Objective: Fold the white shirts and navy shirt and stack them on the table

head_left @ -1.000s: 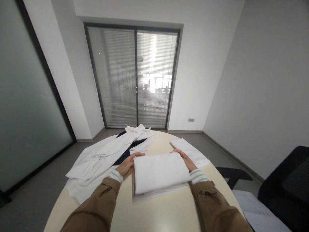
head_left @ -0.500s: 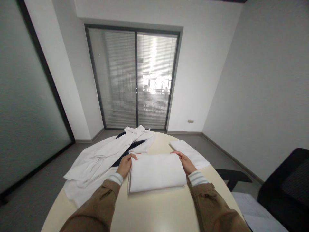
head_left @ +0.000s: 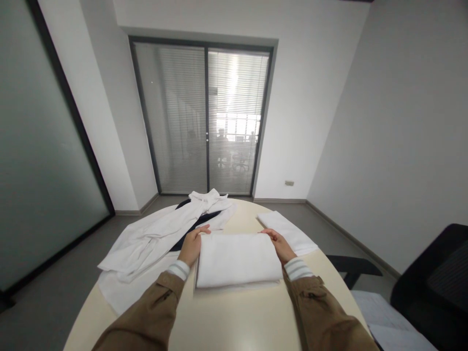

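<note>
A folded white cloth (head_left: 237, 261) lies in front of me in a neat rectangle, its layers showing along the left and near edges. My left hand (head_left: 192, 243) is at its far left corner, thumb and fingers closed about the edge and the index finger stretched over the top. At the far right corner, my right hand (head_left: 280, 246) pinches the cloth between thumb and fingers. Some fingertips of both hands are hidden behind the far edge. Close to my right hand is a second folded white cloth (head_left: 287, 233).
Loose white garments (head_left: 146, 243) with a dark navy piece (head_left: 190, 233) among them are heaped on the left of the round cream table (head_left: 219, 321). A black chair (head_left: 435, 287) and white papers (head_left: 391, 319) are at the right. Glass doors with blinds (head_left: 204, 122) stand beyond.
My left hand has shifted slightly, its index finger now lifted and stretched further over the far left corner. The near edge of the cloth has risen a little. My right hand stays almost still.
</note>
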Available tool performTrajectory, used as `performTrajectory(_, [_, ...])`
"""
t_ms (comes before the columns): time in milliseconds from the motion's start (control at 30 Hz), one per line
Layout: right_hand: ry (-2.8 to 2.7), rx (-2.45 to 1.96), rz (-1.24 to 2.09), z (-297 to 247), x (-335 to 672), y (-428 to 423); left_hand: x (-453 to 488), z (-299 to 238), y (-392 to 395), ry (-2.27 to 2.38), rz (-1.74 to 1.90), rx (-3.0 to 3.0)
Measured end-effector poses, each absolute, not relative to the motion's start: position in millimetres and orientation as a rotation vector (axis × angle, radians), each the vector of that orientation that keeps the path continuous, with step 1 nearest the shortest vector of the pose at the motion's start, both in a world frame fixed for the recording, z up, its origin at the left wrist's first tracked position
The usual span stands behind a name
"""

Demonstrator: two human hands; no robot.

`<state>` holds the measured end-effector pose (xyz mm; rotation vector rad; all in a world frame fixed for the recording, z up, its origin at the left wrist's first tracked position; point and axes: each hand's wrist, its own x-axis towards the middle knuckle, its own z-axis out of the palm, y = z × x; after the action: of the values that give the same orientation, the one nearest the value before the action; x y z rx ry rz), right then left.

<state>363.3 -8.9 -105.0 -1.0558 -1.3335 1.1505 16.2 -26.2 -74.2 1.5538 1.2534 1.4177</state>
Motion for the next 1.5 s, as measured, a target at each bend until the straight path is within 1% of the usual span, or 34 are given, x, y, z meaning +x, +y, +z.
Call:
performTrajectory(200, [-1.347,-1.073,1.089,-105,361,-8,25,-43,-40,1.508,1.444,1.838])
performTrajectory(267, [-1.360,-1.061,1.064,-105,360,-8,38,-42,-52,1.497,1.292,2.042])
performTrajectory(400, [-1.381,-1.078,1.044,-105,357,-9,69,-61,-78,1.492,0.754,2.525])
performTrajectory(467, [-1.391,-1.105,1.045,-105,357,-11,78,-72,-88,1.583,0.560,2.605])
performTrajectory(567, [-1.433,-1.162,1.024,-106,359,-12,82,-80,-95,1.686,0.433,2.628])
performTrajectory(667, [-1.462,-1.201,0.901,-97,360,-11,81,-79,-96,1.702,0.388,2.624])
performTrajectory(767, [-1.546,-1.212,0.696,-73,351,-16,81,-76,-96,1.700,0.369,2.601])
performTrajectory(900, [-1.981,-1.274,0.475,-42,308,-39,83,-79,-96,1.719,0.377,2.588])
performTrajectory(1033, [-2.287,-1.393,0.228,-51,260,-64,83,-82,-94,1.740,0.362,2.540])
performTrajectory(1200, [-2.316,-1.623,0.247,-79,250,-66,84,-83,-89,1.801,0.294,2.420])
performTrajectory(1367, [-2.239,-1.753,0.245,-85,264,-58,81,-90,-81,1.955,0.350,2.218])
performTrajectory(1500, [-2.211,-1.805,0.283,-89,277,-54,77,-94,-80,1.987,0.397,2.250])
